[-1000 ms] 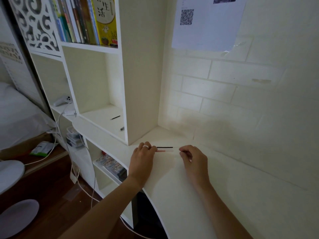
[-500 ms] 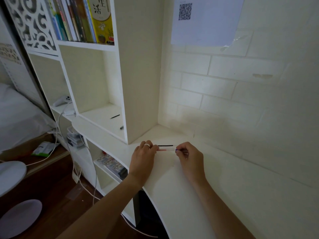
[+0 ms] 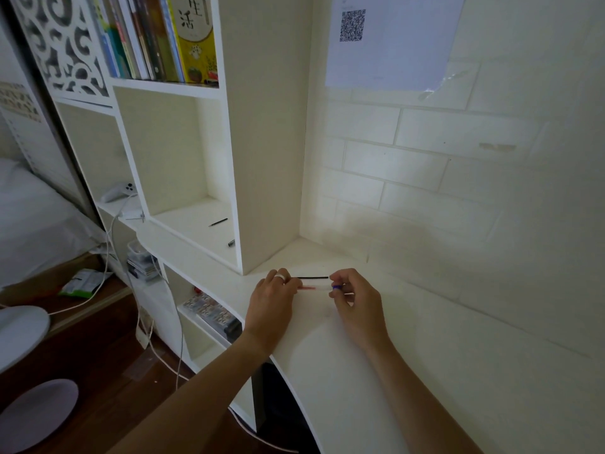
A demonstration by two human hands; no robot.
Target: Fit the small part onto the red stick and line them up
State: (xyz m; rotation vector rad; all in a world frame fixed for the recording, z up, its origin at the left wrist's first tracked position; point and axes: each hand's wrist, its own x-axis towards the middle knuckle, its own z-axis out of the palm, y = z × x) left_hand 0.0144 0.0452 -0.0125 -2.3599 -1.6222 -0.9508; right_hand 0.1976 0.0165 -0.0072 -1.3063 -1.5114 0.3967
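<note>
Fingers of right hand (image 3: 355,298) now pinch pen (image 3: 316,287) end (blue cap).

On the yellow book (image 3: 196,37), far left on the upper shelf, two large dark Chinese characters stand one above the other: 生 and 活; a smaller line of characters beside them is too small to read. The white sheet of paper (image 3: 393,40) taped to the far wall carries a black QR code (image 3: 352,25); its faint print cannot be read.
</note>
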